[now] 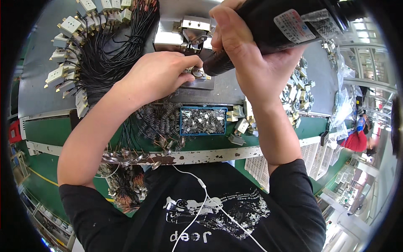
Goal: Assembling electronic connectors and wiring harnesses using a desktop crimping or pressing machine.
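My right hand (260,63) is wrapped round a thick black electric screwdriver (262,23), tilted so its nose points down and left. That nose ends beside the fingertips of my left hand (157,73). Thumb and forefinger of the left hand pinch a small metal-and-beige part (197,73) with a round piece on it, at a metal block (203,84) on the bench. Fingers partly cover the part, and the screwdriver's contact with it cannot be made out. Just beyond stands a metal fixture (195,26).
Beige sockets (69,26) with bundled black wires (113,59) lie at the left. Near the bench edge are loose springs (161,119) and a blue bin (181,133) of small metal pieces. Beige blocks with round metal parts (296,90) are heaped right. A white cable (202,183) hangs over my shirt.
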